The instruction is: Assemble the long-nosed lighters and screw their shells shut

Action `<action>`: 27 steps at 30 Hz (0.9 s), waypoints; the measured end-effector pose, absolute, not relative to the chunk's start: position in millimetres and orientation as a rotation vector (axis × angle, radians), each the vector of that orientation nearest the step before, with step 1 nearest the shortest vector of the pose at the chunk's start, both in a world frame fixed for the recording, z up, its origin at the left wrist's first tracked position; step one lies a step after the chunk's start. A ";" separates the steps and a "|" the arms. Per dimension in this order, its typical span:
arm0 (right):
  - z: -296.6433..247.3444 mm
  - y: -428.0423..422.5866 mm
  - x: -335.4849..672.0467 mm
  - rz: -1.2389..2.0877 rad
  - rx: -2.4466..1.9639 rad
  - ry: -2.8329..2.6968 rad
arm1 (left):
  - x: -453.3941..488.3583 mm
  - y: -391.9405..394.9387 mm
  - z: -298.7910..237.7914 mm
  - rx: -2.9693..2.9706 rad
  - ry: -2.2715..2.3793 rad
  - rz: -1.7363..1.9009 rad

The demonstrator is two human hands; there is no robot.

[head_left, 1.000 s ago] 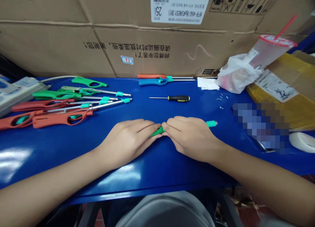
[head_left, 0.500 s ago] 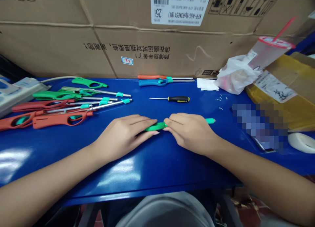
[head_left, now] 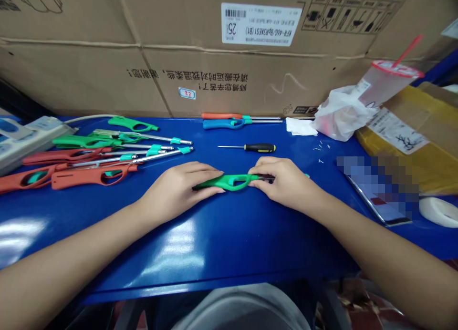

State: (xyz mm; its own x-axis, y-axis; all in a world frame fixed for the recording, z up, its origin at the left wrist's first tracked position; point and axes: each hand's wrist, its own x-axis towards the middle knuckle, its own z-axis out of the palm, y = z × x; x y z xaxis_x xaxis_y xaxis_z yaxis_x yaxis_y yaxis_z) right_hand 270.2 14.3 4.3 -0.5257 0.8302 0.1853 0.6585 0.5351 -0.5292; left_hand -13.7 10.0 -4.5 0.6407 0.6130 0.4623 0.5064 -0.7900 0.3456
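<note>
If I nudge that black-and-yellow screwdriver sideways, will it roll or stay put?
Likely rolls: the screwdriver has a rounded handle and thin shaft, lying loose on the glossy blue table. Probably stiff and light for its size. Nothing close beside it would stop it.

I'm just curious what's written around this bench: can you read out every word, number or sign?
Label on box: "25", "KFR-46G/BpR3AES1 (B1)", upside down; its fine print is unreadable.
Sticker on box: "32", handwritten, not certain.
Print on box: "师傅您辛苦了!" and "请在搬运时对我温柔些,谢谢您!", upside down.
Handling signs on box: captions too small.
Package label: too blurred.
</note>
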 end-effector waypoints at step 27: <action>-11.5 58.8 301.2 0.460 -1.373 -2.033 | -17.2 13.7 -5.7 2.302 1.098 0.735</action>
